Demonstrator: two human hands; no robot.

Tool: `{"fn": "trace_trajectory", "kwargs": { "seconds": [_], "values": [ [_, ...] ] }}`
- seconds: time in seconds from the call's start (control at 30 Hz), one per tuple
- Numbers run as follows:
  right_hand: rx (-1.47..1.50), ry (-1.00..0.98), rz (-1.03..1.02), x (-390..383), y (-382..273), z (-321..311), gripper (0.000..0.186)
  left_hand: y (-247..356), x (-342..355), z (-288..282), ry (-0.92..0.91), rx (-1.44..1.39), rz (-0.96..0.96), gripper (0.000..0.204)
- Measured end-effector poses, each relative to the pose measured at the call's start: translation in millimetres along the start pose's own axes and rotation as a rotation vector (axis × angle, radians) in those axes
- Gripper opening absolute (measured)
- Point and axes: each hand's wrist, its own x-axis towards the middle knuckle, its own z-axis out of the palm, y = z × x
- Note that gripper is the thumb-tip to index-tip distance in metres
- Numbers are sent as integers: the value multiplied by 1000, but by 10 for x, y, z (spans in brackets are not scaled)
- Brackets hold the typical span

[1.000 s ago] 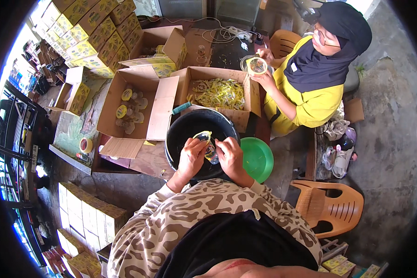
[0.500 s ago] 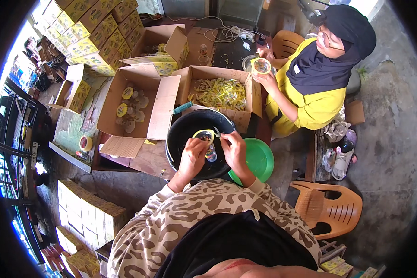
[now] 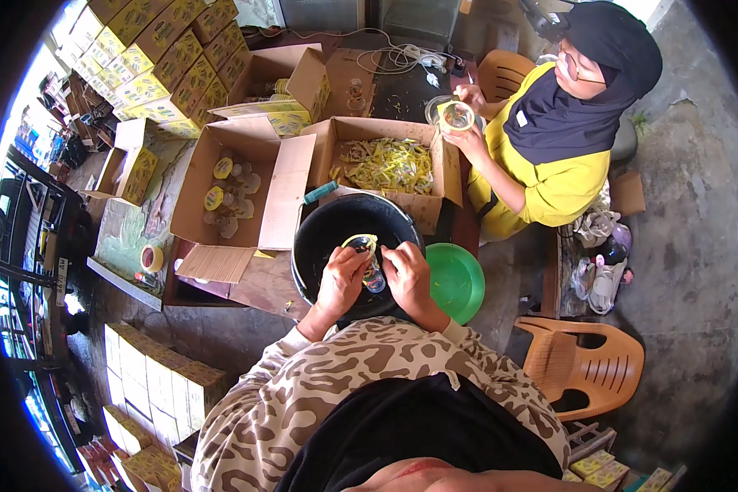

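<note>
Above the bucket point(image 3: 324, 234), left hand point(image 3: 342, 275) grips 1 cup point(image 3: 375, 280), probably for steadiness; right hand point(image 3: 407, 273) curls beside (its grasp I cannot tell).

a workshop (stacked yellow cartons point(image 3: 164, 74), scrap-filled box point(image 3: 425, 215))

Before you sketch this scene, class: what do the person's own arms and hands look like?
The sleeves are cream with irregular brown blotches, like camouflage, and end in plain cream cuffs. The left hand and right hand are bare, with no gloves.
</note>
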Motion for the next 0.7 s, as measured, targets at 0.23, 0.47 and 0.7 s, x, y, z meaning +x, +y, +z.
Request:
{"fn": "trace_trajectory", "kwargs": {
  "seconds": [0.23, 0.47, 0.7],
  "values": [
    [118, 51, 127, 74, 153, 36, 12, 36, -22, 22, -2, -19, 15, 20],
    [75, 71, -9, -15, 20, -59, 18, -27, 0, -27, 34, -19, -20, 18],
    [49, 8, -29, 20, 3, 32, 22, -66, 3, -55, -19, -8, -51, 17]
  ]
}}
